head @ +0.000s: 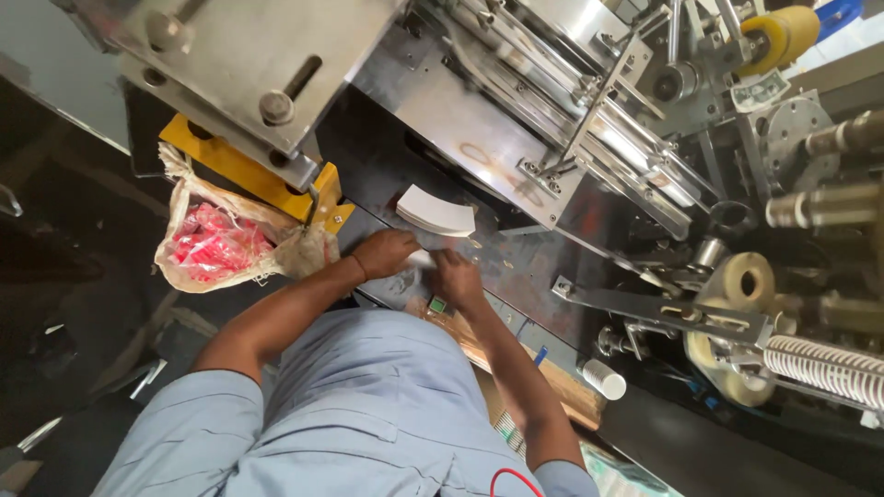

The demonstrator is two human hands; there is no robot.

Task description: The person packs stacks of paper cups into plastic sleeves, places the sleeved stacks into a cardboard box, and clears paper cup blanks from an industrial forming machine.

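Observation:
My left hand (384, 252) and my right hand (458, 279) meet over the dark machine bed (516, 267), both pinching a small white paper piece (421, 260) between them. Just beyond my hands lies a fanned stack of white paper blanks (436, 212). I wear a light blue shirt, which fills the lower middle of the head view.
A large steel machine (571, 120) with rails and rollers spans the top and right. A sack with red pieces (219, 244) hangs at the left under a yellow bracket (241, 172). A tape roll (746, 281), a row of paper cups (824, 368) and one white cup (605, 378) sit at the right.

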